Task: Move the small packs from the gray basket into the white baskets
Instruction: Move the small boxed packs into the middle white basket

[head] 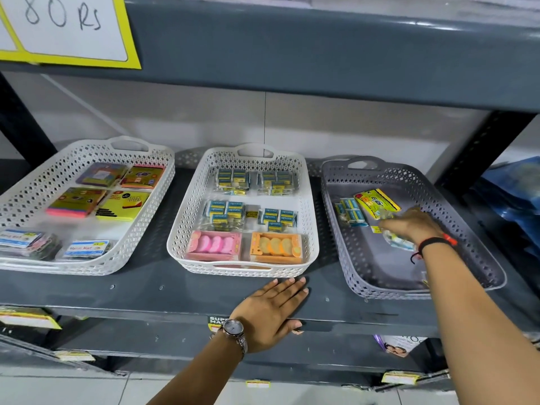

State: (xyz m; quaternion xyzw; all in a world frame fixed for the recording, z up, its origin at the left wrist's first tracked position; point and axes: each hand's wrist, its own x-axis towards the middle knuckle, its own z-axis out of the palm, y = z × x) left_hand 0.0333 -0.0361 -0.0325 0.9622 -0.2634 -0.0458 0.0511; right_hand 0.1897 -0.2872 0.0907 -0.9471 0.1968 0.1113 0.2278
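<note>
A gray basket (365,283) stands at the right of the shelf. Inside lie a blue eraser pack (350,211), a yellow pack (377,203) and a clear pack (399,240) partly under my wrist. My right hand (415,225) reaches into this basket, fingers spread over the packs, blurred; I cannot tell whether it grips anything. A white basket (311,200) in the middle holds several blue eraser packs plus a pink and an orange box. Another white basket (140,229) at left holds sticky-note pads. My left hand (270,312) rests flat on the shelf edge, empty.
The dark gray shelf (146,290) carries all three baskets, with an upper shelf (292,54) close overhead. A yellow-bordered price sign (67,27) hangs top left. Price tags line the shelf front below. A blue bag (514,194) lies at far right.
</note>
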